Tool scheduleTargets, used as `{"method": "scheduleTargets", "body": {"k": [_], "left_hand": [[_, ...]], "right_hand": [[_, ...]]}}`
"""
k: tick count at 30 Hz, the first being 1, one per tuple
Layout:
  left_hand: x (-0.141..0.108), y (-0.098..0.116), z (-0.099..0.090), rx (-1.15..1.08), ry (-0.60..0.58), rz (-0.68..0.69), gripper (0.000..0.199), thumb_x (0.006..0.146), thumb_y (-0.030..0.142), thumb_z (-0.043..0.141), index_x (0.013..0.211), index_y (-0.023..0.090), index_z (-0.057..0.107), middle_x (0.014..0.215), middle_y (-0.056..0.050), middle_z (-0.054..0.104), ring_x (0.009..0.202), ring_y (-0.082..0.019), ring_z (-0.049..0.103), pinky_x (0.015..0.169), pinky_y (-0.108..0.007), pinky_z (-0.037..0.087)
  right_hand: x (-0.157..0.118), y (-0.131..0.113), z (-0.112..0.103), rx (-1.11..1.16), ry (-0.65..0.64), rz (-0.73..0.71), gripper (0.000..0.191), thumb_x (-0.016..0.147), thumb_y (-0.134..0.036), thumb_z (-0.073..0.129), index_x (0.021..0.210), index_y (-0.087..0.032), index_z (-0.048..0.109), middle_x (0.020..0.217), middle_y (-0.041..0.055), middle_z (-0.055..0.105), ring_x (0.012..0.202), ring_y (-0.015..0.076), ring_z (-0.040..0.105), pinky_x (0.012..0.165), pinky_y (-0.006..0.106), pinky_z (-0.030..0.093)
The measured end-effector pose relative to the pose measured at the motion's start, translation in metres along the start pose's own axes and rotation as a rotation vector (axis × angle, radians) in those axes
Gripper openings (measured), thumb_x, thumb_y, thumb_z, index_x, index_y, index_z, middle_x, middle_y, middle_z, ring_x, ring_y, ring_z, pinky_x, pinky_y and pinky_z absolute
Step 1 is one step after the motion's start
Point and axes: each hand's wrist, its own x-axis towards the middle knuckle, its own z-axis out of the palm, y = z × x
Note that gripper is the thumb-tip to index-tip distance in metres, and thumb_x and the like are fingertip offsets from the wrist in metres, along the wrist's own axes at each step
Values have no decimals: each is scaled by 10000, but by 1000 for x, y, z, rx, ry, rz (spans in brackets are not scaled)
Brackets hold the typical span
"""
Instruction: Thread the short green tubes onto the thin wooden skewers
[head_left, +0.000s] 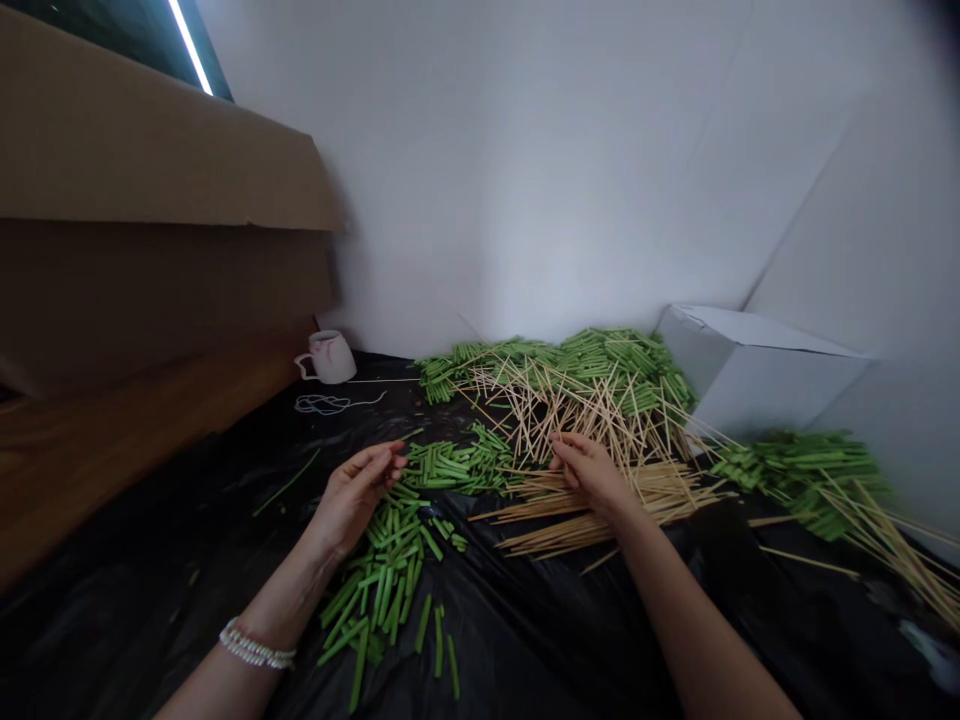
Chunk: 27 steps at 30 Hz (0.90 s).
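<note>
Fingers of the left hand (356, 490), left of frame centre: thumb and forefinger tips close together; whether they pinch anything cannot be told. Fingers of the right hand (592, 478), right of centre: thumb and forefinger curled close, tips pointing left; contents, if any, too small to make out.

Cut green stems (394, 570): loose pile, centre to lower centre of frame. Lies right of and below the left fingertips, that hand the nearer. Long axes mixed: lower pieces mostly run steeply up the frame, upper ones more crosswise.

Wooden sticks (559, 535): flat bundle, right of centre, beneath and beside the right hand, that hand the nearer. Long axes run across the frame, rising slightly rightward.

Tangled sticks (592, 408): heap above the right hand, axes crossing every way.

Mug (334, 358): upper left of centre, apart from both hands.
</note>
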Motion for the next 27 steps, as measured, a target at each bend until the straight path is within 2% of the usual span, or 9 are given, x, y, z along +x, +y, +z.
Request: {"method": "scheduleTargets", "body": {"k": [4,8,11,14,16,18,20,23,27], "left_hand": [[2,1,-1,-5,32,-18,325,622,279,835,902,134,754,785,-62,712,679,-113,617,661,-193,508],[3,1,-2,-26,61,-38,323,596,268,849,873,129,758,765,-57,710,671,-109,618,651,-190,510],[3,1,-2,-33,51,-55,317,605,267,845,874,125,755,762,-56,709,674,-104,619,660,-186,509],[2,1,-2,-33,32,-64,305,630,272,832,883,123,752,766,-55,709,673,-97,619,670,-184,504],[2,1,-2,-33,28,-63,305,632,279,830,881,121,752,760,-55,709,669,-96,619,663,-182,496],[2,2,-2,-34,31,-53,308,621,282,835,871,121,752,748,-57,709,670,-100,620,658,-186,491],[2,2,-2,-30,32,-41,305,621,288,834,867,126,753,750,-56,711,664,-100,616,656,-192,489],[1,1,-3,-16,33,-24,289,644,304,818,875,142,753,766,-51,714,666,-97,614,665,-198,486],[-2,2,-1,33,27,7,260,672,331,794,856,151,755,760,-47,713,676,-104,614,691,-208,481]], "right_hand": [[-3,0,3,140,-26,48,575,632,-563,670,1021,-141,623,670,19,663,353,44,361,349,196,234],[1,5,4,179,62,24,577,599,-527,711,1018,-139,631,628,-7,627,358,48,363,354,208,279],[5,8,3,173,155,-17,642,606,-520,706,1119,-151,594,823,43,652,464,87,503,415,236,389],[5,7,-1,150,222,-49,692,638,-511,685,1226,-178,538,1048,94,614,651,145,603,554,305,491],[0,3,-3,9,293,-123,598,703,-482,652,1212,-181,563,1062,104,603,731,170,599,628,336,499],[-7,-1,-3,-396,425,-348,430,817,-429,563,1158,-173,618,1021,114,613,833,198,583,716,353,485],[-15,-4,1,-708,465,-525,366,906,-350,461,1190,-180,616,993,114,629,846,195,581,721,320,465],[-25,-2,10,-973,375,-715,351,935,-256,414,1212,-183,618,882,79,658,739,149,590,649,245,427],[-31,8,18,-1161,225,-885,335,911,-187,438,1172,-183,648,745,32,652,627,113,566,592,233,388]]}}
